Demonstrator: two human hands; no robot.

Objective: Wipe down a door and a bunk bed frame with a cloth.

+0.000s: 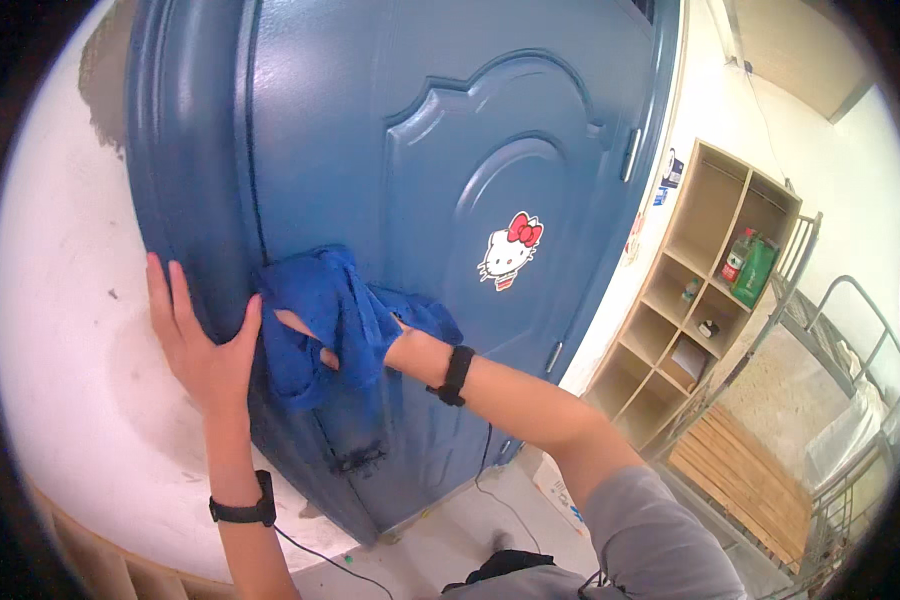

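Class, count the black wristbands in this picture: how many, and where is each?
2. The left wristband is at lower left, below the spread left hand; the right wristband is near the blue cloth. Neither is hidden.

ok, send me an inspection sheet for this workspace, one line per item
Surface: upright blue door with moulded panels; cartoon cat sticker on it.
Job's things: blue cloth, bunched against the door.
Clutter: bottle and green bag in the shelf unit, away from the hands.
Hands: left hand empty, fingers spread, by the door's left edge; contact unclear. Right hand in the cloth, partly covered; grip hidden.
Cables: dark cable from the left wristband; a second one runs below the right forearm to the floor.
Surroundings: white wall at left, stained in places; metal bed frame with wooden slats at right.
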